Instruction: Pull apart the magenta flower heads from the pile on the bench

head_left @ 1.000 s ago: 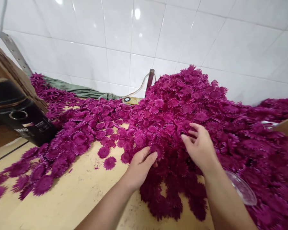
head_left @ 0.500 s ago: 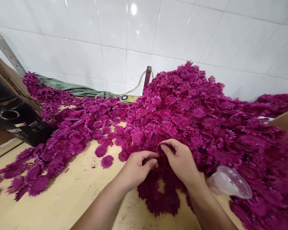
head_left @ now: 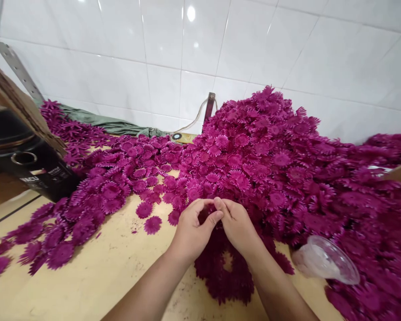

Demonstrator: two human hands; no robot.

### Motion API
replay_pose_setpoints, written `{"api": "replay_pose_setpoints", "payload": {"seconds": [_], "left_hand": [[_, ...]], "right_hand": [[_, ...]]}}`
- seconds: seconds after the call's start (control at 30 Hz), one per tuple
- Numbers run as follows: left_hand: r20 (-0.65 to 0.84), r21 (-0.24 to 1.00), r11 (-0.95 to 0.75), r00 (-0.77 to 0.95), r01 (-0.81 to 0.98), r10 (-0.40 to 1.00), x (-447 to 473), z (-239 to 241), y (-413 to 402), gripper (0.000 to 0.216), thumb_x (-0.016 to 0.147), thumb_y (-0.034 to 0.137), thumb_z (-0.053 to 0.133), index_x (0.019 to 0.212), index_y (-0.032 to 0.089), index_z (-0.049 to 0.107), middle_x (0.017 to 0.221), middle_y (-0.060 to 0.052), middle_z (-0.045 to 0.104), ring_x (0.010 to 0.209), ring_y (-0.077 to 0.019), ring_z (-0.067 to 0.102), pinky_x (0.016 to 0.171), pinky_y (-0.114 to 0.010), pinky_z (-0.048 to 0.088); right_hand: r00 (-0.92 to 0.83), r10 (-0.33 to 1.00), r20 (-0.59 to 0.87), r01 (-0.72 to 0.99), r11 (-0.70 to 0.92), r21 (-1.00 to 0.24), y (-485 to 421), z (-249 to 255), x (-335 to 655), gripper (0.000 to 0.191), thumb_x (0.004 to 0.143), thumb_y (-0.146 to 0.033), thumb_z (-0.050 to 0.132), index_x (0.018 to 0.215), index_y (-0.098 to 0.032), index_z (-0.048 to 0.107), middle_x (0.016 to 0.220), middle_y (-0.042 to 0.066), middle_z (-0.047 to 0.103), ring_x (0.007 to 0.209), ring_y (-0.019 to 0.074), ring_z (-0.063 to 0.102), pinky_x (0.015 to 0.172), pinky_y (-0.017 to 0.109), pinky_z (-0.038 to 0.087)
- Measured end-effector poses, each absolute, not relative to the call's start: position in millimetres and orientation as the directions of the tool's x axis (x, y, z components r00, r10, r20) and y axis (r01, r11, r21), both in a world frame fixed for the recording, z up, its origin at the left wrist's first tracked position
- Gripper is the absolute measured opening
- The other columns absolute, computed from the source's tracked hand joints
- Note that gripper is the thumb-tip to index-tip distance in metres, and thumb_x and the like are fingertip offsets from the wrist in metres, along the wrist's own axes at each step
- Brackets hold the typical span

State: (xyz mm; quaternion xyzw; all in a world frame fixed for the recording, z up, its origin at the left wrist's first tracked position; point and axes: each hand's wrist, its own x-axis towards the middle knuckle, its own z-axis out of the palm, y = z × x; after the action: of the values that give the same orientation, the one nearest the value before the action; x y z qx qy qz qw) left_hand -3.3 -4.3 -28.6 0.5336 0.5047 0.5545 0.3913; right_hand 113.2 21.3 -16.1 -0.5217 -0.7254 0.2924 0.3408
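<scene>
Only the head view here, so that's the one to go on. The left hand (head_left: 192,225) and right hand (head_left: 237,223) are together, thumbs and fingertips meeting right in the middle. Looks like a pinch on something small, but the fingers cover it, so I can't tell what each one has, if anything.

Just below them sits a dark magenta clump of frilly flower-shaped pieces (head_left: 217,281), roughly ring-like, with a bit of the pale yellow worktop (head_left: 120,267) peeking through. Can't tell if those are joined up or just piled.

Progress-wise, I'd call it early: there's a huge heap of loose magenta flower-shaped pieces (head_left: 254,147) right behind the hands, sloping up near the white tiled wall (head_left: 120,80), plus a looser spread of flower pieces (head_left: 110,191) off to the left. If that dark clump is finished stuff, it's tiny next to what's left, but honestly nothing here clearly reads as done.

There's also a clear plastic cup (head_left: 324,263) tipped over by the right forearm, and a black cylindrical bottle (head_left: 36,165) far left.
</scene>
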Motion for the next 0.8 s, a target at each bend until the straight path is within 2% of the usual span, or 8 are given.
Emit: {"api": "replay_pose_setpoints", "payload": {"seconds": [0.17, 0.27, 0.4, 0.5, 0.57, 0.63, 0.7, 0.8], "left_hand": [[-0.006, 0.975, -0.039, -0.200, -0.220, 0.980, -5, -21, -4, 0.008, 0.066, 0.024, 0.062, 0.065, 0.016, 0.064, 0.064, 0.001, 0.062, 0.065, -0.0132, 0.055, 0.065, -0.024, 0.044], [-0.043, 0.932, -0.052, -0.251, -0.359, 0.967, -10, -14, 1, 0.009, 0.062, 0.025, 0.065, 0.061, 0.016, 0.062, 0.060, 0.003, 0.060, 0.058, -0.0099, 0.051, 0.060, -0.021, 0.042], [-0.037, 0.876, -0.146, -0.366, -0.459, 0.930, -29, 5, 12, 0.020, 0.063, 0.030, 0.067, 0.056, 0.016, 0.055, 0.053, 0.005, 0.054, 0.048, -0.0064, 0.045, 0.050, -0.018, 0.037], [0.094, 0.934, -0.210, -0.368, -0.290, 0.925, -33, 17, 10, 0.018, 0.066, 0.034, 0.067, 0.065, 0.017, 0.059, 0.061, 0.003, 0.058, 0.057, -0.0086, 0.052, 0.057, -0.020, 0.041], [0.183, 0.981, -0.192, -0.161, -0.038, 0.970, -24, 18, 1, 0.020, 0.064, 0.031, 0.070, 0.079, 0.019, 0.064, 0.080, -0.002, 0.064, 0.077, -0.0151, 0.058, 0.071, -0.028, 0.045], [0.247, 0.956, -0.256, 0.077, 0.145, 0.966, -10, 14, -8, 0.035, 0.058, 0.022, 0.074, 0.092, 0.023, 0.065, 0.098, -0.004, 0.064, 0.094, -0.0197, 0.057, 0.084, -0.032, 0.043], [0.272, 0.932, -0.304, 0.173, 0.197, 0.947, 4, 7, -11, 0.024, 0.065, 0.016, 0.066, 0.088, 0.023, 0.067, 0.096, -0.003, 0.065, 0.092, -0.0187, 0.057, 0.086, -0.032, 0.042], [0.197, 0.965, -0.203, 0.052, 0.169, 0.979, 10, 1, -3, 0.010, 0.071, 0.018, 0.056, 0.065, 0.018, 0.063, 0.068, 0.000, 0.064, 0.069, -0.0151, 0.058, 0.070, -0.028, 0.045]], "right_hand": [[-0.390, 0.906, 0.167, 0.298, 0.295, -0.908, 11, -15, 111, 0.018, 0.080, -0.034, 0.045, 0.070, -0.019, 0.049, 0.066, -0.001, 0.052, 0.065, 0.0140, 0.050, 0.062, 0.024, 0.043], [-0.405, 0.899, 0.166, 0.220, 0.272, -0.937, 1, -13, 112, 0.012, 0.078, -0.028, 0.048, 0.077, -0.018, 0.054, 0.072, 0.001, 0.058, 0.072, 0.0155, 0.055, 0.069, 0.026, 0.045], [-0.380, 0.905, 0.190, 0.217, 0.288, -0.933, -9, -12, 120, 0.008, 0.075, -0.020, 0.050, 0.072, -0.018, 0.057, 0.071, 0.001, 0.059, 0.069, 0.0149, 0.055, 0.066, 0.026, 0.045], [-0.272, 0.938, 0.213, 0.223, 0.277, -0.935, -6, -16, 133, 0.008, 0.072, -0.022, 0.053, 0.071, -0.018, 0.059, 0.073, 0.002, 0.060, 0.070, 0.0149, 0.055, 0.067, 0.027, 0.045], [-0.188, 0.964, 0.190, 0.220, 0.230, -0.948, -2, -19, 139, 0.009, 0.070, -0.024, 0.054, 0.072, -0.017, 0.060, 0.071, 0.002, 0.061, 0.068, 0.0153, 0.055, 0.066, 0.027, 0.045], [-0.166, 0.972, 0.168, 0.202, 0.201, -0.959, 2, -20, 142, 0.011, 0.068, -0.023, 0.055, 0.075, -0.017, 0.060, 0.071, 0.002, 0.062, 0.068, 0.0158, 0.056, 0.067, 0.028, 0.046], [-0.212, 0.964, 0.159, 0.185, 0.199, -0.962, 3, -18, 142, 0.014, 0.069, -0.022, 0.054, 0.079, -0.016, 0.060, 0.075, 0.002, 0.063, 0.073, 0.0169, 0.057, 0.072, 0.029, 0.045], [-0.265, 0.954, 0.142, 0.238, 0.208, -0.949, -5, -13, 138, 0.017, 0.074, -0.026, 0.052, 0.083, -0.015, 0.061, 0.078, 0.003, 0.064, 0.075, 0.0177, 0.057, 0.074, 0.030, 0.044]]}}
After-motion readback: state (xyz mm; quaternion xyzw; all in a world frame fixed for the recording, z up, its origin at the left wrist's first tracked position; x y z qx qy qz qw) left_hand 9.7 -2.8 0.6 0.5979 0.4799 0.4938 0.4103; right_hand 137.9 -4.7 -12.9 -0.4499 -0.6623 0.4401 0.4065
